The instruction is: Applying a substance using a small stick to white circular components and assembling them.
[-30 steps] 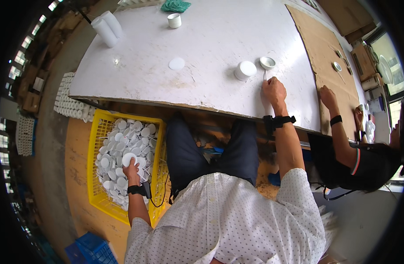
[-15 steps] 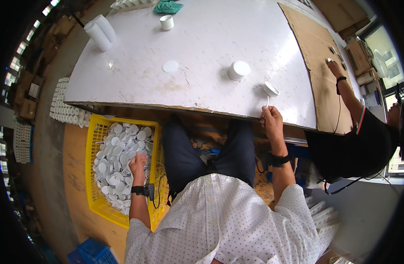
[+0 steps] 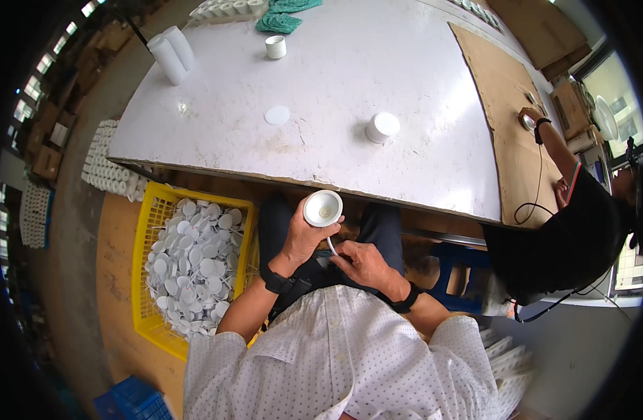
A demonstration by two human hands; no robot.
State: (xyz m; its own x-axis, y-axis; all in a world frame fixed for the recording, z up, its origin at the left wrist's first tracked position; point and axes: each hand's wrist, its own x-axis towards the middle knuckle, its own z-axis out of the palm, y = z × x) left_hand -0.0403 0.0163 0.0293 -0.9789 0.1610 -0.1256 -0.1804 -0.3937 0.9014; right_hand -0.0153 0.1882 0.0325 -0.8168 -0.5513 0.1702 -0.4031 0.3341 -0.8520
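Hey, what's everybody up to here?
A person's left hand holds a white cup-shaped piece by the table; the right hand holds the thin white stem below it. A yellow basket of white discs stands at the person's left, and a white cylinder sits on the table. To the right, a co-worker's hand is over cardboard.

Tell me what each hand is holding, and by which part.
The left hand holds a round white cup-shaped piece around its side, below the rim; the right hand seems to pinch its thin white stem.
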